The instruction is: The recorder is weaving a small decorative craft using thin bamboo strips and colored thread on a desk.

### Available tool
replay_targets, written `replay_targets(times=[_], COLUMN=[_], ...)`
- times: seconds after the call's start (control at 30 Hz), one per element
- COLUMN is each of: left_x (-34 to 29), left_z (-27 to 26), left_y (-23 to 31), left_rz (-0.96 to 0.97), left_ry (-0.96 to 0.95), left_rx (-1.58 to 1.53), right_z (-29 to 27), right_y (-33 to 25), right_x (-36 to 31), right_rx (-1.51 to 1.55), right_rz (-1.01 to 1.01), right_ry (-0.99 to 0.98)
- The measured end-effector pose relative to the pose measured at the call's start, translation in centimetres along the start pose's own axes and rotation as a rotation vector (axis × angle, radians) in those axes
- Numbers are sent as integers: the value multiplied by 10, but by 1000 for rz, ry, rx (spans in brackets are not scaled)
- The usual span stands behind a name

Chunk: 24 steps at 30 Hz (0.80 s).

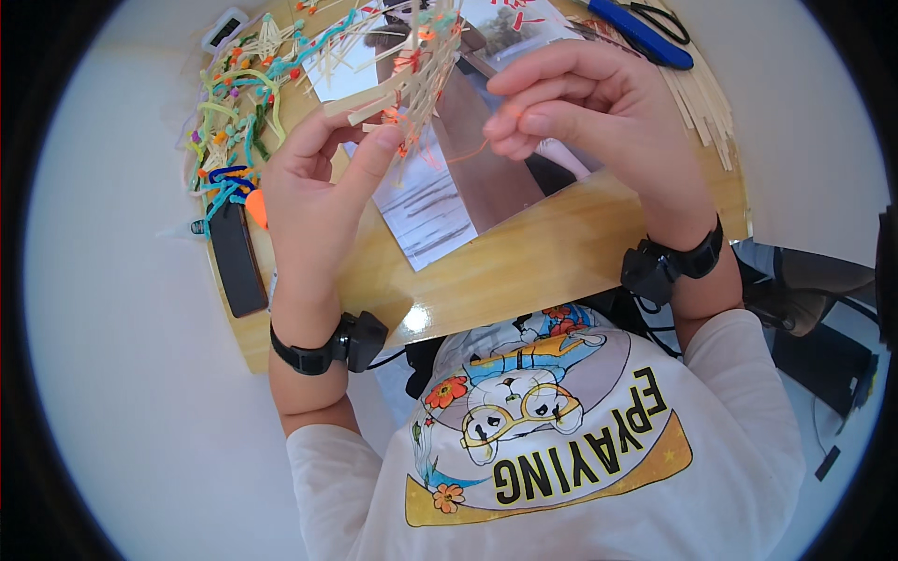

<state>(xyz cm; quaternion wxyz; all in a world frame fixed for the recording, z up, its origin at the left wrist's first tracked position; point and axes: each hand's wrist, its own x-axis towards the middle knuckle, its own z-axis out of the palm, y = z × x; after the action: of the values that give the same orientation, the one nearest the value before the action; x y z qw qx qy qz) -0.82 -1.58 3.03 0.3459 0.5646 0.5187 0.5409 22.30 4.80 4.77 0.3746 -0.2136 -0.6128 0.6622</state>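
My left hand [323, 182] grips the lower edge of a woven piece of thin bamboo strips [426, 79] between thumb and fingers. The piece is raised above the table, tied with orange and red thread, and its top runs out of the frame. From its lower end a loose orange thread [458, 157] stretches to the right. My right hand [608, 122] is closed in a pinch at the far end of that thread, with thumb against fingertips. Both wrists wear black straps with small boxes.
Wooden table [374, 290] with a printed sheet [430, 224] under my hands. Left lie tangled coloured cords with beads [238, 112], a dark rectangular case [236, 257] and a small white display device [224, 30]. At the right are a blue-handled tool [645, 33] and loose bamboo strips [706, 103].
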Motion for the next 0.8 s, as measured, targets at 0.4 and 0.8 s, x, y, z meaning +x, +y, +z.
replay_targets(times=[0.4, 0.8], left_x=[-7, -9], left_z=[12, 18], left_y=[-6, -1], left_rz=[146, 125], left_ry=[-42, -59], left_rx=[119, 167], right_z=[20, 24], right_y=[28, 35], right_x=[4, 2], right_rx=[-35, 49], right_rz=[5, 47], right_ry=[133, 109])
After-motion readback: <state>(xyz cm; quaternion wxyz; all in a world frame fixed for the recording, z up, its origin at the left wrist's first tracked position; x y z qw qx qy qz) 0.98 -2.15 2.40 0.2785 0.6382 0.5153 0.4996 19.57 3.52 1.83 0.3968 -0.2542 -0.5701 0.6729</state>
